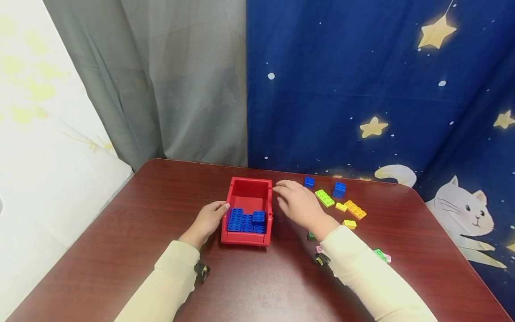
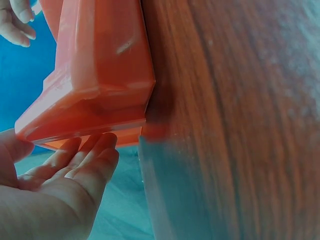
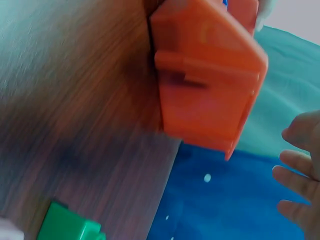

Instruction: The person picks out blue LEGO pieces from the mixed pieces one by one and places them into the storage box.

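A red open-topped toy bin (image 1: pixel 246 239) stands on the table with several blue toy bricks (image 1: pixel 240 220) in its near half. My left hand (image 1: pixel 209 220) holds the bin's left wall, thumb at the rim and fingers against the outside. The left wrist view shows these fingers (image 2: pixel 92 160) touching the red plastic. Just beyond the bin's right rim is my right hand (image 1: pixel 301 203), holding nothing, fingers loosely bent towards the wall. In the right wrist view, a gap separates the right hand (image 3: pixel 302 175) from the bin (image 3: pixel 205 110).
Two blue pieces (image 1: pixel 339 189), a lime brick (image 1: pixel 324 198), an orange brick (image 1: pixel 356 209) and small yellow bricks (image 1: pixel 349 224) lie to the right. Green and pink bricks (image 1: pixel 380 255) sit nearer, by the right sleeve. Curtains (image 1: pixel 201 89) hang behind the table (image 1: pixel 132 250).
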Action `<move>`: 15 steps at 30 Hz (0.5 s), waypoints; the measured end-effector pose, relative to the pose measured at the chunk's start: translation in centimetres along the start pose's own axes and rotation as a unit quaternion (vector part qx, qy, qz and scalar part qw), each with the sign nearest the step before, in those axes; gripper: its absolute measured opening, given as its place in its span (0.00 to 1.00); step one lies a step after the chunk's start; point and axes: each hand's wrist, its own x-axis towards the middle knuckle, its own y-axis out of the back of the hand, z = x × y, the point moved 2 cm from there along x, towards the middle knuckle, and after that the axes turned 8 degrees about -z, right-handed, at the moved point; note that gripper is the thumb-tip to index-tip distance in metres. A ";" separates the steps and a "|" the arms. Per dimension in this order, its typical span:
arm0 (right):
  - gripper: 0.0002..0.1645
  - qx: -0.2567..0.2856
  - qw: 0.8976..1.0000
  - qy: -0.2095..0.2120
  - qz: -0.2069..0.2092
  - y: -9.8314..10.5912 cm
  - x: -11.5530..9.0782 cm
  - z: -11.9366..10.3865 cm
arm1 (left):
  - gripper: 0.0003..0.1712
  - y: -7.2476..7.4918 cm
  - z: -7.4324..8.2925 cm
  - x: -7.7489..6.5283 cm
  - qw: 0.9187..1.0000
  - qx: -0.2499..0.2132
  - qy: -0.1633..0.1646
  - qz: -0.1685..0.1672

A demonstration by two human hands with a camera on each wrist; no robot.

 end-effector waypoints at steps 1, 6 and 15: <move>0.20 0.001 1.000 -0.006 0.004 0.0 -0.1 0.3 | 0.30 0.0 0.0 0.0 1.000 0.001 0.000 0.000; 0.19 0.010 0.999 -0.032 0.024 0.1 -0.5 1.8 | 0.30 0.0 0.0 0.1 1.000 0.001 -0.001 -0.001; 0.19 0.013 0.996 -0.085 0.038 0.0 -1.4 4.2 | 0.30 0.0 0.1 0.1 1.000 0.001 -0.001 0.000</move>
